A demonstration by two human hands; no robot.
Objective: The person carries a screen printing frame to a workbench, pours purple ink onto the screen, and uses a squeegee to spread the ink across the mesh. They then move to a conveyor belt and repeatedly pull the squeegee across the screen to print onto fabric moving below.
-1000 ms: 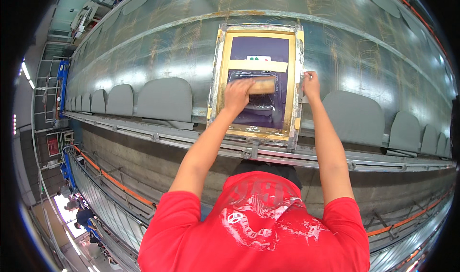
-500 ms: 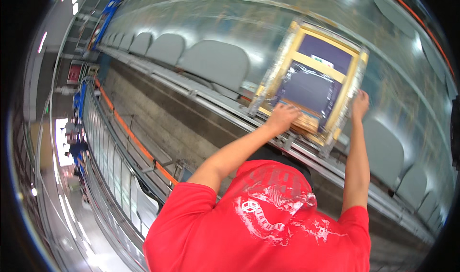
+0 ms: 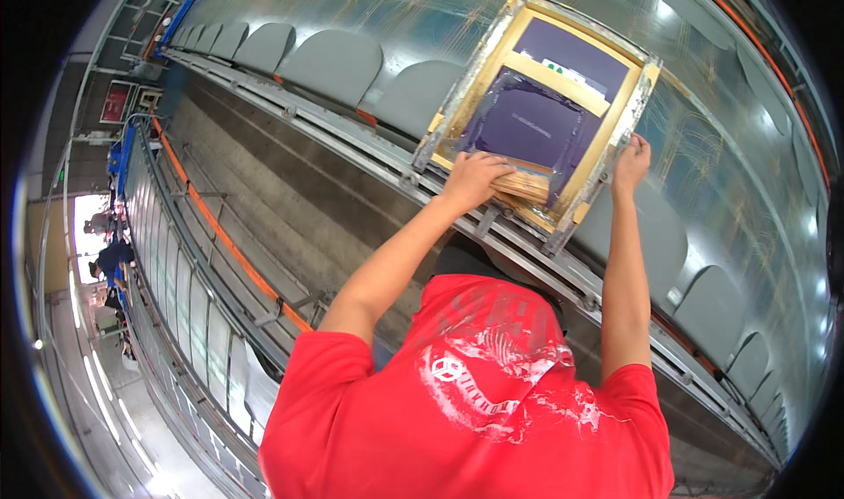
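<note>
A screen-printing frame [image 3: 502, 47], with yellow tape along its inner edges and a purple mesh area [image 3: 529, 123], sits tilted over the long table. My left hand [image 3: 475, 182] is closed around one end of a wooden squeegee [image 3: 527, 185] at the frame's near end. The squeegee's blade is hidden. At the frame's right side, my right hand [image 3: 631, 163] has its curled fingers on the outer edge. A grey rounded panel [image 3: 425, 97] lies partly under the frame's left side; another grey panel [image 3: 635, 229] lies beside my right forearm.
A metal rail [image 3: 316, 153] follows the table's near edge, with more grey panels [image 3: 334, 66] in a row. To the left, an orange bar [image 3: 230, 240] runs along another rail. A person [image 3: 112, 257] in dark clothing stands far off at left.
The frame has shifted right along the row, uncovering a grey panel on its left. Both hands and the squeegee have gone with it. The whole view has shifted too.
</note>
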